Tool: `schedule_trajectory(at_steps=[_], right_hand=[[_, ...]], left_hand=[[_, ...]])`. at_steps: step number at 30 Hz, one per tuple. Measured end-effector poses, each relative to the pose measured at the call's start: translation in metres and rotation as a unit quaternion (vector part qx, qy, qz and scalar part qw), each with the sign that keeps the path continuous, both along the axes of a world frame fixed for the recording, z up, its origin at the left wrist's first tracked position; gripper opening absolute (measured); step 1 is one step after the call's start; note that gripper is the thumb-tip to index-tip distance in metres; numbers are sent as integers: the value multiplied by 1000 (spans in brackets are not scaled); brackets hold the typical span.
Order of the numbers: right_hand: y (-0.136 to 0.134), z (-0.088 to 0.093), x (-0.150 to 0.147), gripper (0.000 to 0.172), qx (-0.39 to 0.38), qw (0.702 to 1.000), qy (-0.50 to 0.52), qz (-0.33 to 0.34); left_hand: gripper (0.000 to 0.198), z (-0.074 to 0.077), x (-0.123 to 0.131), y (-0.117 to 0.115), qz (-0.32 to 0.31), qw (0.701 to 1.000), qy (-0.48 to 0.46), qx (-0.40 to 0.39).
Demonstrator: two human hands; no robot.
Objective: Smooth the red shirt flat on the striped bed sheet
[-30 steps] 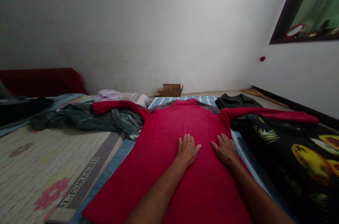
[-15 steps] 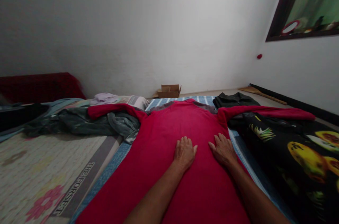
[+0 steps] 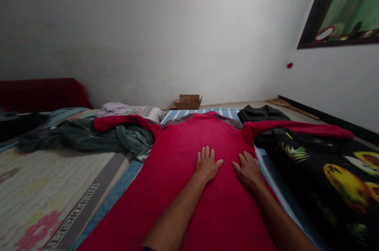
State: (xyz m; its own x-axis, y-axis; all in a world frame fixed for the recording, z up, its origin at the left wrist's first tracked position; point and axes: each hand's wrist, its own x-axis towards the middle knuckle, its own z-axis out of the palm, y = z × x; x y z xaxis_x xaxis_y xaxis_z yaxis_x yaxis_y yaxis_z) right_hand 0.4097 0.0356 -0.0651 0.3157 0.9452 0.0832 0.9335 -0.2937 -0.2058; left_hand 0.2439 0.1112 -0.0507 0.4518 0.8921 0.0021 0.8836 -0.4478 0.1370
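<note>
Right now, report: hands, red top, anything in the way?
Left hand, right hand: fingers spread, palms down on red top. Top laid out, sleeves outstretched. Crowding it: grey-green garment under left sleeve, black fruit-print fabric by right sleeve.

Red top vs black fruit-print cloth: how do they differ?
Colour: the red top is mostly plain, with grey shoulders; the fruit-print cloth is black with a yellow print. Contact: left hand and right hand rest on the red top, neither on the fruit-print cloth. Position: red top central, fruit-print cloth off right. Both are fabric.
</note>
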Motion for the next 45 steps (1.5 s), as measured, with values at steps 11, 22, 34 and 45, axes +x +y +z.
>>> schedule_trajectory(at_steps=[11, 22, 34, 45], right_hand=[[1, -1, 2, 60, 3, 1000, 0, 6], [0, 3, 0, 60, -2, 1000, -6, 0], [5, 2, -1, 60, 11, 1000, 9, -5], [5, 2, -1, 59, 9, 1000, 9, -9]], left_hand=[[73, 7, 8, -7, 48, 999, 8, -8], [74, 21, 21, 9, 84, 996, 15, -29], [79, 16, 35, 68, 81, 996, 9, -24], [78, 5, 35, 76, 73, 997, 5, 1]])
